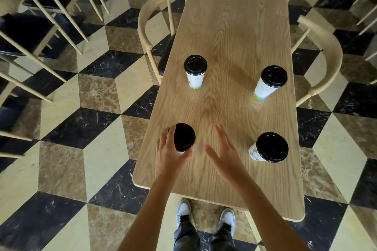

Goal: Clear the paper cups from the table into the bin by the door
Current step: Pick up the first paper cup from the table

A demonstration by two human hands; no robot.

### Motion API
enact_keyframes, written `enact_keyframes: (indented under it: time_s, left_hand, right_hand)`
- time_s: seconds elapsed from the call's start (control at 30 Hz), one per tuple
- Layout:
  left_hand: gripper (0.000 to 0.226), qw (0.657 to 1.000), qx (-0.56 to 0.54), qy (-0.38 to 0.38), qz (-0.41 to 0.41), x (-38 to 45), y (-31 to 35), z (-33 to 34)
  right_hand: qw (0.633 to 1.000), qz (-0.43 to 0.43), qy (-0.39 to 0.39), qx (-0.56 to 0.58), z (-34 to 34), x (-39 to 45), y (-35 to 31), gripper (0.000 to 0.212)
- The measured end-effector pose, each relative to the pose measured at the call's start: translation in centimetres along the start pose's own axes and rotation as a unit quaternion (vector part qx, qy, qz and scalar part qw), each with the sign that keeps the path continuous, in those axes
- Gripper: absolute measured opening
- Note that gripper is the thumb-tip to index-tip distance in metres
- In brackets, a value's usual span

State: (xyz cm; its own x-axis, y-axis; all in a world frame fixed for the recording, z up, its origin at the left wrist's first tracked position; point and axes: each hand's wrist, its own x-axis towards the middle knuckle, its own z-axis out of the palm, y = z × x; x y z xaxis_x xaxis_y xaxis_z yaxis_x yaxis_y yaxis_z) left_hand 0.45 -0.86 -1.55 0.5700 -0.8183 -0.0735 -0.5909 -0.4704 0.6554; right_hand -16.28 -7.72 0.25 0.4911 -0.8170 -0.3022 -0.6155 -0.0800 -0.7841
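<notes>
Here, left hand (170, 154) clamped round near-left cup (184, 137) — right hand (223, 152) spread, empty — cup print unreadable.

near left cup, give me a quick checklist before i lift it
1. Left hand wrapped around near left cup: ok, fingers curl round it.
2. Lid on: ok.
3. Right hand free: ok, open, touching nothing.
4. Near right cup within reach: ok, probably.
5. Two far cups upright, lidded: ok.
6. Bin by the door: cannot tell, not in view.
</notes>
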Motion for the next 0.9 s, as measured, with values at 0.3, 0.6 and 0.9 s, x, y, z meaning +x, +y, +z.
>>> enact_keyframes:
  time_s: [0.3, 0.6, 0.9]
  left_hand:
    - [0.068, 0.973, -0.207, -0.002, -0.102, 0.2, 1.2, -3.0]
    - [0.068, 0.899, -0.417, -0.086, -0.105, -0.9, 1.8, -6.7]
    - [0.069, 0.869, -0.475, -0.122, -0.065, -2.2, 2.5, -9.7]
  right_hand:
    - [1.000, -0.016, 0.006, 0.012, 0.1, -0.4, -0.7, 0.074]
    - [0.995, -0.024, 0.035, 0.095, -0.7, -1.5, -3.0, 0.076]
    - [0.971, -0.040, 0.091, 0.216, -1.9, -3.8, -5.8, 0.056]
